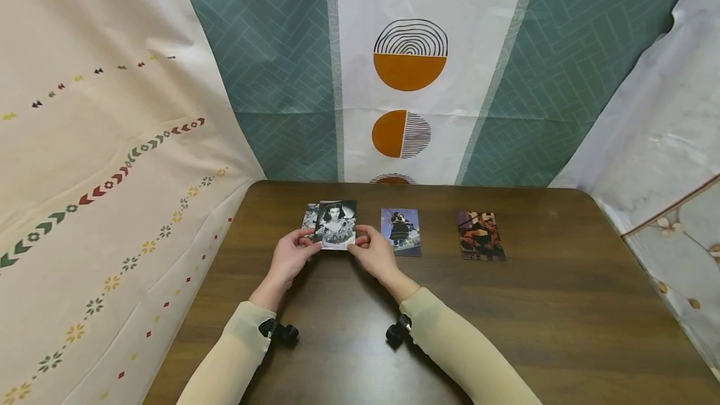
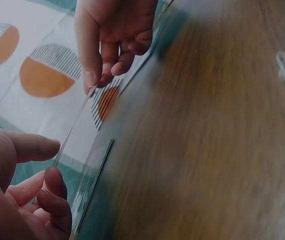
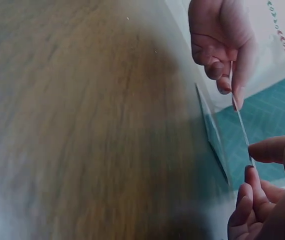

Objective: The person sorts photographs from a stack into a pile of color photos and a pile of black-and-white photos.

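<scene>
My left hand (image 1: 292, 258) and right hand (image 1: 375, 258) pinch black-and-white photo (image 1: 336, 225) near lower corners, raised over counter (image 1: 337, 355); photo between hands, neither nearer; long axis pointing away from me; second photo (image 1: 309, 217) peeking out beneath, left side.

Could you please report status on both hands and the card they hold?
Left hand and right hand pinching black-and-white card by its edges. Held up off table. Another card partly hidden behind it; no obstruction visible.
</scene>
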Tool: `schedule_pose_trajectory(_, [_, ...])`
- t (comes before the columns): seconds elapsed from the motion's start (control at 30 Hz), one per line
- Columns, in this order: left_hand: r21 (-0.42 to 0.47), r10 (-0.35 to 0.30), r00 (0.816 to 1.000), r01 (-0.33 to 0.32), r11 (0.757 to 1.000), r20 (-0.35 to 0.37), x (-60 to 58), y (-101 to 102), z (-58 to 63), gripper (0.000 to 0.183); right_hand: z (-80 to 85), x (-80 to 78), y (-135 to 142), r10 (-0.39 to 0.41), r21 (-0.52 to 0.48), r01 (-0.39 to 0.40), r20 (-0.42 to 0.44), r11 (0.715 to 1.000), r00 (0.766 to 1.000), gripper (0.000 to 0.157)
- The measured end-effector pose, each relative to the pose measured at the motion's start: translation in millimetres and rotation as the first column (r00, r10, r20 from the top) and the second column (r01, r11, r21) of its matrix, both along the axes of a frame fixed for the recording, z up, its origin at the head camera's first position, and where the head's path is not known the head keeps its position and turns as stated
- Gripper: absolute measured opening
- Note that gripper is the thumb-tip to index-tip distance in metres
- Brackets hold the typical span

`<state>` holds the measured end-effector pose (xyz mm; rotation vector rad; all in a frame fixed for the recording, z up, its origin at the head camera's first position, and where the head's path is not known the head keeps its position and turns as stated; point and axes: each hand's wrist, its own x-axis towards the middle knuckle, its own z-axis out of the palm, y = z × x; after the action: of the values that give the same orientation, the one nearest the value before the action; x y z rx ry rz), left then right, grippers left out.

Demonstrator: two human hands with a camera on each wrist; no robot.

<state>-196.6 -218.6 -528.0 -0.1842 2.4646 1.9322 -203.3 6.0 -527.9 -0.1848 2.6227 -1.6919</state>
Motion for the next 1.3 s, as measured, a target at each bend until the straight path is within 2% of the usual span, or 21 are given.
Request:
schedule_pose_trajectory(0.27, [-0.098,0.009,1.000,-0.008,0.995,0.016,-1.3,-20,-3.3,0.054,-3.8,-5.8,-21,0.016,0.048,-0.016,0.003,0.999,1.000,0.052])
schedule_pose_trajectory(0.63, [-0.199,0.023,0.999,-0.014,0.980,0.042,-11.4,-37,-5.9,0.059,-6.5,-14.5,-45,0.021,0.126,-0.024,0.020,0.992,1.000,0.062])
schedule_pose_trajectory(0.93, [-0.244,0.017,0.999,-0.005,0.970,0.049,-16.5,-43,-10.6,0.061,-3.8,-13.9,-53,0.002,0.239,-0.011,0.037,0.971,0.999,0.065])
schedule_pose_trajectory(1.3, [-0.368,-0.010,0.999,0.025,0.929,0.042,-21.6,-41,-13.0,0.060,-9.5,-18.8,-52,-0.022,0.351,0.012,0.026,0.936,0.999,0.066])
